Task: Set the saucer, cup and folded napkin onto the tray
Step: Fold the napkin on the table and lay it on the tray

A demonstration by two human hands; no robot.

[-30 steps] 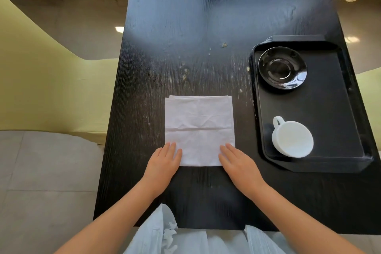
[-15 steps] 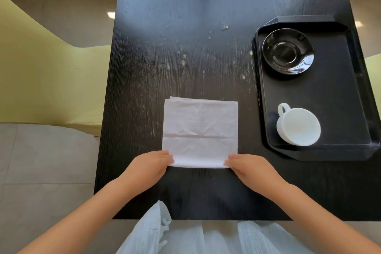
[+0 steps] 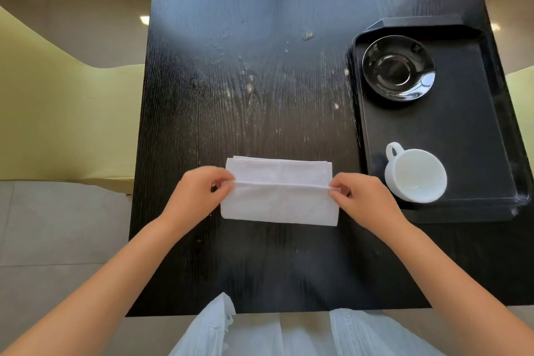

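A white napkin point(image 3: 278, 202) lies on the black table point(image 3: 260, 81), its near half lifted and carried over towards the far edge. My left hand point(image 3: 199, 193) pinches the left corner of that raised edge, and my right hand point(image 3: 364, 199) pinches the right corner. To the right sits a black tray point(image 3: 462, 124). On its far part rests a black saucer point(image 3: 398, 68). A white cup point(image 3: 416, 175) stands upright at the tray's near left corner, handle pointing away to the left.
Pale crumbs and smears dot the table top around the middle. A yellow-green seat stands along the table's left side. Grey floor shows below it. My pale blue clothing hangs at the table's near edge.
Both hands gripped the napkin's near edge and lifted it away from me, so the flat square is now half folded over. The camera view also shifted slightly.
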